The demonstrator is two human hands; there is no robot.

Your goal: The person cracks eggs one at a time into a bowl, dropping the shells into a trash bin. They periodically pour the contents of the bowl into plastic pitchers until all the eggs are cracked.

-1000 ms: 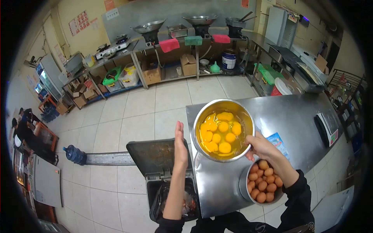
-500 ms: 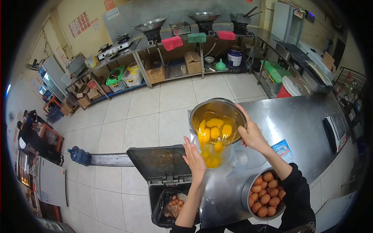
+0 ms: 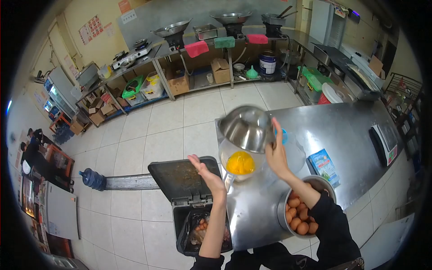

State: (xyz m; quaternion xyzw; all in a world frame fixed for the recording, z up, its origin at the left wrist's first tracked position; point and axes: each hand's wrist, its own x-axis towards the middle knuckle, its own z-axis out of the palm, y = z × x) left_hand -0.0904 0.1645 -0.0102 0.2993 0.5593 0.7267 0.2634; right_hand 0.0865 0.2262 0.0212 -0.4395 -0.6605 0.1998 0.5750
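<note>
A steel bowl [image 3: 247,128] is gripped at its rim by my right hand [image 3: 276,150]. It is tipped far over, its shiny outside towards me. Beneath it, cracked eggs with yellow yolks [image 3: 240,163] lie in a clear plastic pitcher [image 3: 228,180] on the steel table. My left hand [image 3: 209,176] is raised to the left of the pitcher, open with fingers apart, touching nothing. Whole brown eggs [image 3: 298,215] fill a metal pot [image 3: 283,216] below my right forearm, which hides part of it.
A bin with its lid up [image 3: 183,177] holds eggshells [image 3: 200,229] in a black bag, left of the steel table [image 3: 256,211]. A blue-and-white packet [image 3: 323,164] and a scale [image 3: 383,144] lie to the right. A water jug [image 3: 92,179] is on the floor.
My right hand has tipped the bowl over further, and its eggs have gone down into the pitcher. My left hand has moved left, away from the pitcher.
</note>
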